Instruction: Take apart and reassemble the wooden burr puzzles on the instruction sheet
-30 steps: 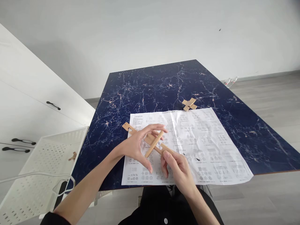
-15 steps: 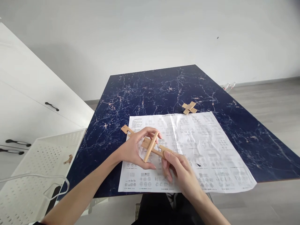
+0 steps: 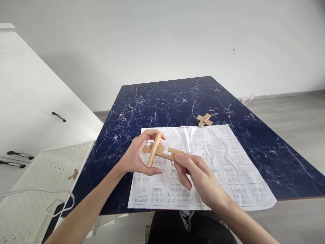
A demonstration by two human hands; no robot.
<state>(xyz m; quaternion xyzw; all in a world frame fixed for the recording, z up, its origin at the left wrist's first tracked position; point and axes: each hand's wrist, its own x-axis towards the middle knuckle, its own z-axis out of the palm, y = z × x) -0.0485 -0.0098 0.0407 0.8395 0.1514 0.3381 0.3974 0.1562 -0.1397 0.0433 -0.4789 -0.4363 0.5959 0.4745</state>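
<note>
My left hand is curved around a wooden puzzle bar, gripping its ends between thumb and fingers so it stands slanted. Between thumb and bent fingers, my right hand pinches the right end of a flat notched wooden puzzle piece. That piece reaches left to the bar and overlaps it; whether the two are joined I cannot tell. Behind my left hand another wooden piece shows only in part. Both hands are over a large printed instruction sheet.
A cross-shaped wooden puzzle lies at the sheet's far edge on the dark blue marbled table. To the left stands a white perforated cart with a small wooden piece in it and a white cable across it.
Both hands have shifted slightly left and up in the view. The notched piece has slid or turned against the bar, and its notch shows more plainly.
</note>
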